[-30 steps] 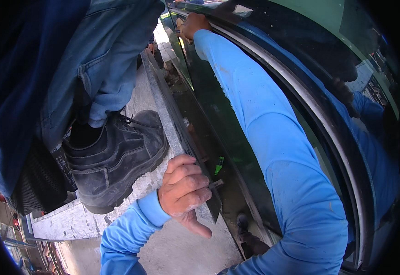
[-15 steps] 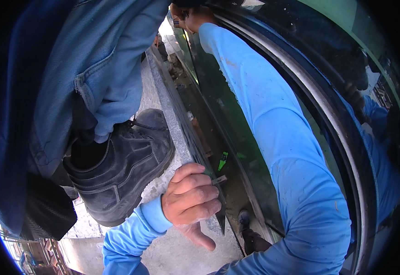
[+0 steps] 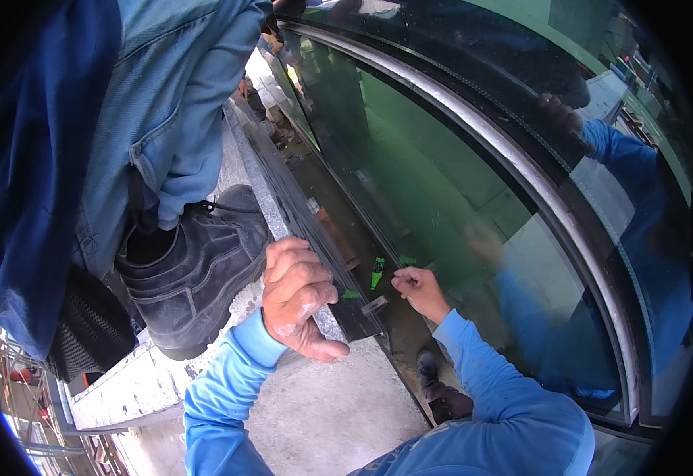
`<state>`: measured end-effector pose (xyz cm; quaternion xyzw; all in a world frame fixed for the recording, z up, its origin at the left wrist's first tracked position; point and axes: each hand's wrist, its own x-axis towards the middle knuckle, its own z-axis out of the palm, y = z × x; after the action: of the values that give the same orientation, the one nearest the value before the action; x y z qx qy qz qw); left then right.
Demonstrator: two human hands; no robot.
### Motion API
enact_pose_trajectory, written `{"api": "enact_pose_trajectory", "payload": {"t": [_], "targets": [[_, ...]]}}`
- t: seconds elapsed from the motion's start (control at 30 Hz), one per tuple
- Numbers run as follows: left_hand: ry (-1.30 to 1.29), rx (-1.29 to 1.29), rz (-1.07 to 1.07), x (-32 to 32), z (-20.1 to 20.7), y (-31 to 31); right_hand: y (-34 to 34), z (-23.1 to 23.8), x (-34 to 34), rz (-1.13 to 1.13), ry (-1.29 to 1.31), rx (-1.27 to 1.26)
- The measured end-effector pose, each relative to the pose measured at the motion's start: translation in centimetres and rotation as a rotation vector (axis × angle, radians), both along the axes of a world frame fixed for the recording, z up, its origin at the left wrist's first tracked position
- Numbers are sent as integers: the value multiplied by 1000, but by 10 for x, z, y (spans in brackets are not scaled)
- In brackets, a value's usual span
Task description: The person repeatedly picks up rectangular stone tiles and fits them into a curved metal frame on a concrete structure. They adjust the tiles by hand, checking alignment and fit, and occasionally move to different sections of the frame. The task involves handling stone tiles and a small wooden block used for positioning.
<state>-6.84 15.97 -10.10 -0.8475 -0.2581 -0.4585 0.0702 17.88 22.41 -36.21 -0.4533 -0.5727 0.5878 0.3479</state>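
My left hand (image 3: 299,297) is closed over the edge of a grey stone ledge (image 3: 248,155), with its fingers curled over the side and the thumb lying toward me. Beside it, to the right, my right hand (image 3: 420,292) is held with fingertips pressed together, close to the lower edge of a large green-tinted glass pane (image 3: 434,182). Whether something small sits in that pinch is hidden. A dark metal frame with a pale strip (image 3: 513,163) curves around the glass.
Another person's black shoe (image 3: 196,278) and jeans leg (image 3: 180,103) stand on the ledge, close to my left hand. Between ledge and glass runs a deep gap holding a bright green object (image 3: 377,273) and debris. A dark shoe (image 3: 428,366) shows lower down. Scaffold-like bars (image 3: 37,412) stand lower left.
My right arm has come back from the far end of the frame, and its hand is now near my left hand. My left hand stays on the ledge edge. The view has shifted.
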Motion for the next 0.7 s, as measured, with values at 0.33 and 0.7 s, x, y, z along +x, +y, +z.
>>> {"api": "enact_pose_trajectory", "payload": {"t": [0.33,0.7], "targets": [[-69,107,53,-6,0,-9,-94,-10,76,116,-295,161],[-116,164,18,5,-12,-5,-113,5,75,451,-459,311]]}}
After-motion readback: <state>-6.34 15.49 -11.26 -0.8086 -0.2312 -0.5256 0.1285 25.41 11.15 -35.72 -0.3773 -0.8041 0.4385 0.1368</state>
